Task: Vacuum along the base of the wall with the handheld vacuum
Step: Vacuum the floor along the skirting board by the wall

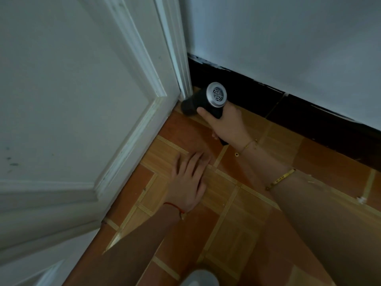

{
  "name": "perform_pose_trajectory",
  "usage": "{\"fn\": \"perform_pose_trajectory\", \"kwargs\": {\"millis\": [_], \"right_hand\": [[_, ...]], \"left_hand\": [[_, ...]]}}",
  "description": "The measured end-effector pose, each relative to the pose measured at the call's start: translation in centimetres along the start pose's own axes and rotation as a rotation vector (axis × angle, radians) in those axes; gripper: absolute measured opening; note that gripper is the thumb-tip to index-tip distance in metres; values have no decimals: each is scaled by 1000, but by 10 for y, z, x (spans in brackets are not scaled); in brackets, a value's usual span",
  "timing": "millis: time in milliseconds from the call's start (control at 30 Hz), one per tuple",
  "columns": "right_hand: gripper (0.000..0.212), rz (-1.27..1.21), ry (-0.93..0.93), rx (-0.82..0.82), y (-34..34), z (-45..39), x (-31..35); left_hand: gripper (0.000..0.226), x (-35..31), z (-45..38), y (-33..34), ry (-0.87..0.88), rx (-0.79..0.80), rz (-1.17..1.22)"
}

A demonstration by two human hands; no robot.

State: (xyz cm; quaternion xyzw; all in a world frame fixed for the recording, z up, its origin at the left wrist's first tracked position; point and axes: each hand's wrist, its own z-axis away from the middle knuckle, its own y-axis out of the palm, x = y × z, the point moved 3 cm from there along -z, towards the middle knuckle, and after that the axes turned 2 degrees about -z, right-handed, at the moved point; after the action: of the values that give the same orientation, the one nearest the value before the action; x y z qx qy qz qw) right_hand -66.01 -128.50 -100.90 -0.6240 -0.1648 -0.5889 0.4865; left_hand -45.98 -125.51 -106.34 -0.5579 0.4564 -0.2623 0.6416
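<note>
A small black handheld vacuum [203, 101] with a round silver grille at its rear lies low in the corner. Its nozzle points left at the foot of the white door frame [182, 65], beside the black baseboard [268, 104] under the white wall [288, 38]. My right hand [225, 124] grips the vacuum's handle from below, thumb along its side. My left hand [188, 182] rests flat on the orange tiled floor [237, 213] with fingers spread, nearer to me than the vacuum.
A white panelled door [72, 120] fills the left side, its bottom edge meeting the floor. The baseboard runs away to the right. A pale rounded object [199, 278] sits at the bottom edge. Small white specks [361, 200] lie on the tiles at right.
</note>
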Motion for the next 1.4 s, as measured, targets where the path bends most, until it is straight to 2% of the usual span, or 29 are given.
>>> {"fn": "perform_pose_trajectory", "kwargs": {"millis": [67, 200, 400, 567, 800, 1000, 1300, 1400], "right_hand": [[35, 27, -18, 38, 4, 3, 0], [57, 11, -77, -46, 6, 8, 8], [51, 54, -133, 121, 23, 16, 18], [67, 51, -142, -59, 15, 16, 18], [74, 149, -83, -275, -24, 18, 1], [74, 180, -48, -327, -56, 31, -17], [69, 193, 39, -480, -103, 97, -49], [68, 198, 53, -435, -109, 114, -52]], "left_hand": [[51, -1, 0, -1, -5, -10, 2], [51, -2, 0, -2, 3, -20, 10], [52, 0, 0, -1, 1, -4, 27], [51, 0, 0, -1, -1, 5, 32], [51, 0, 1, 1, -9, 15, 16], [53, 2, 1, 3, -15, 27, 1], [52, -3, 2, 1, -14, 1, -12], [51, -4, 2, 1, -21, -2, -28]]}}
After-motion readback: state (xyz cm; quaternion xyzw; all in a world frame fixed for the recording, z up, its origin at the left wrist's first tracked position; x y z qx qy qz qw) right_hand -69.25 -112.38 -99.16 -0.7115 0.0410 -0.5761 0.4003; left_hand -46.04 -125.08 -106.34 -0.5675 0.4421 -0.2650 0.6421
